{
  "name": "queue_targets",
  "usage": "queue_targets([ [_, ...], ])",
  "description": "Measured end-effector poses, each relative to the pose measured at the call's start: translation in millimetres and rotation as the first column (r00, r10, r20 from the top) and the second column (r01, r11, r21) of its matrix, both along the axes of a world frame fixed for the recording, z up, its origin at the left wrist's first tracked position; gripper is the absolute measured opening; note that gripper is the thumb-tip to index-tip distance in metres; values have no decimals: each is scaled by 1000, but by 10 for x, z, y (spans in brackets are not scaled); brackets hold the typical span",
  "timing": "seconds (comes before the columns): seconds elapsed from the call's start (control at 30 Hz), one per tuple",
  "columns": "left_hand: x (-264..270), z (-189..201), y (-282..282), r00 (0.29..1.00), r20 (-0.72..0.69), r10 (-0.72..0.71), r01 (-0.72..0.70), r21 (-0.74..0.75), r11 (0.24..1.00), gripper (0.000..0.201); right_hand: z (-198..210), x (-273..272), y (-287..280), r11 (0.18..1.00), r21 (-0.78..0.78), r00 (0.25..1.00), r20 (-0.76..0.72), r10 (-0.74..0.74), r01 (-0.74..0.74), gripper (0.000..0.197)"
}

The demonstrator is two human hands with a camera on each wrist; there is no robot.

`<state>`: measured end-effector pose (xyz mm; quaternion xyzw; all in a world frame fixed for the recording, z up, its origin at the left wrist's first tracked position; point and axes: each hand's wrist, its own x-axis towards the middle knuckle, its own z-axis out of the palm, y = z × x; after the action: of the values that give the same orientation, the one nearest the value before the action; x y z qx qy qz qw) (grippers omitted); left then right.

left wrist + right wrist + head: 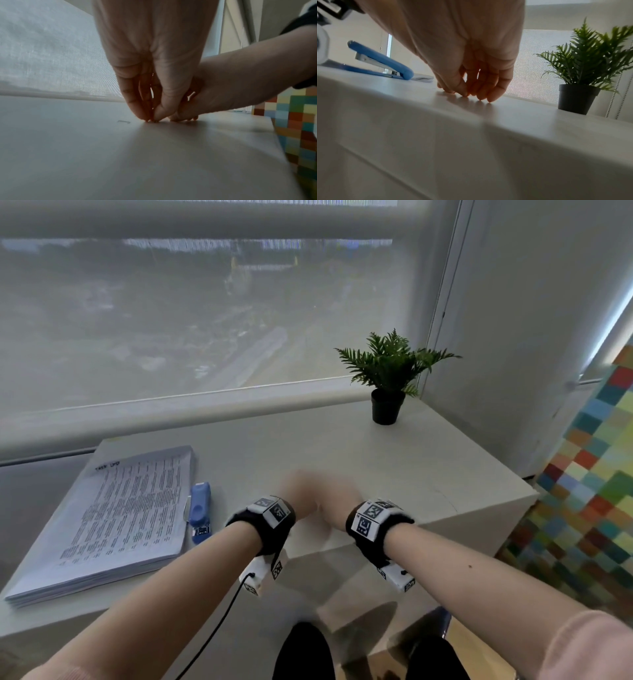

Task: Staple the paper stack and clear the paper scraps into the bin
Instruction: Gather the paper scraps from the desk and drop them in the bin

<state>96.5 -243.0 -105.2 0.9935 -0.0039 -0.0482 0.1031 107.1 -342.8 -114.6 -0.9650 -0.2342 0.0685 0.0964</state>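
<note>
A printed paper stack (120,515) lies at the table's left, also seen in the right wrist view as paper stack (423,79). A blue stapler (200,510) rests along its right edge, its head on the stack's corner in the right wrist view, stapler (382,62). My left hand (298,491) and right hand (337,508) meet mid-table, blurred. The left hand (150,120) has thumb and fingertips gathered on the surface; anything between them is hidden. The right hand (471,94) touches the table with straight fingers. A small bent staple (123,121) lies just left of the left fingertips.
The white table (376,460) has its right edge close to my right arm. A potted fern (388,378) stands at the back right by the window blind. Multicoloured chequered flooring (589,491) lies beyond the right edge. No bin is in view.
</note>
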Motion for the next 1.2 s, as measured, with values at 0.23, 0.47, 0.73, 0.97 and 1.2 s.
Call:
queue_targets([
  [0.23, 27, -1, 274, 999, -44, -2, -4, -117, 993, 20, 133, 388, -256, 941, 248, 970, -141, -199, 230, 21],
  [0.47, 85, -99, 497, 993, -17, 115, -115, -242, 963, 26, 96, 424, -141, 978, 178, 987, -139, -82, 106, 25],
  [0.73, 180, -79, 428, 995, 48, 83, -71, -208, 976, 15, 142, 279, 64, 999, -50, 1000, 7, 11, -11, 25],
  [0.97, 268, -13, 394, 999, -31, -18, 14, -123, 992, 23, 251, 248, 176, 973, -198, 992, -71, 107, -119, 38],
  [1.2, 360, 56, 350, 989, -100, -109, 109, -7, 994, 17, 186, 320, 190, 974, -188, 983, -154, 99, -128, 35],
])
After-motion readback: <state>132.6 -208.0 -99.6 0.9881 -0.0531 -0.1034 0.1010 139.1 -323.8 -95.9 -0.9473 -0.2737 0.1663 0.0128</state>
